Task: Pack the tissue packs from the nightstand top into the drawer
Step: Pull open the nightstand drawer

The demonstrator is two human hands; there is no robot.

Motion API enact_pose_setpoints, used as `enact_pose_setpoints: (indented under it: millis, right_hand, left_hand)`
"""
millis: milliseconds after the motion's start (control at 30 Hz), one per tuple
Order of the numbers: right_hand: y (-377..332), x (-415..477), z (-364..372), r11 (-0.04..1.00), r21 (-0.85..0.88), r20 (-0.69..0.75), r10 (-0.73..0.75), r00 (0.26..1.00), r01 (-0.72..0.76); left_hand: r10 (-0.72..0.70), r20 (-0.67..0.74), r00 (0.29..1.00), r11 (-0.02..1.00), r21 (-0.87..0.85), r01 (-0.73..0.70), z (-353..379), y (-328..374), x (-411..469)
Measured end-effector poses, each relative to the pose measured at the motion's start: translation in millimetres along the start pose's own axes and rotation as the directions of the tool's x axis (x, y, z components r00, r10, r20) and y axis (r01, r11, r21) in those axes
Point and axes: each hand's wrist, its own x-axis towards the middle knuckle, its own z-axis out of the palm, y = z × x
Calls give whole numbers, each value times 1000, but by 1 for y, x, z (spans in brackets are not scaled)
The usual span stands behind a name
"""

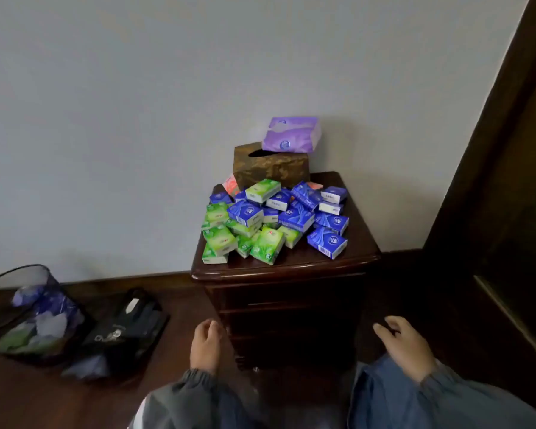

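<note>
A heap of small tissue packs (273, 221), green on the left and blue on the right, covers the top of a dark wooden nightstand (287, 270). Its drawers (291, 297) are all closed. My left hand (205, 345) hangs low by the nightstand's lower left corner, fingers loosely curled, holding nothing. My right hand (406, 346) hovers at the lower right of the nightstand, fingers apart and empty. Both hands are well below the packs.
Behind the heap stands a brown tissue box (271, 167) with a purple tissue pack (291, 134) on it. A mesh wastebasket (31, 314) and a black bag (127, 329) sit on the floor at left. A dark wooden frame (495, 181) rises at right.
</note>
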Motion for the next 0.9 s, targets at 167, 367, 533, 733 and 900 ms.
enact_pose_setpoints:
  millis: [167, 367, 533, 733, 900]
  right_hand:
    - [-9, 44, 53, 999, -27, -51, -42, 998, 41]
    - [-2, 92, 88, 975, 131, -44, 185, 982, -178]
    - [-1, 118, 101, 896, 380, -83, 281, 956, -230]
    - [-8, 134, 101, 850, 484, -173, 326, 929, -208]
    - [2, 137, 95, 862, 448, -148, 331, 932, -235]
  left_hand:
    - [-20, -21, 1000, 987, 157, 23, 18, -29, 17]
    - [-41, 21, 999, 990, 133, 38, 34, -46, 48]
    - [-51, 66, 997, 999, 13, 50, 45, -47, 72]
    - [-63, 20, 998, 997, -40, 64, 56, -49, 87]
    - [-81, 50, 995, 997, 10, 81, 47, -49, 87]
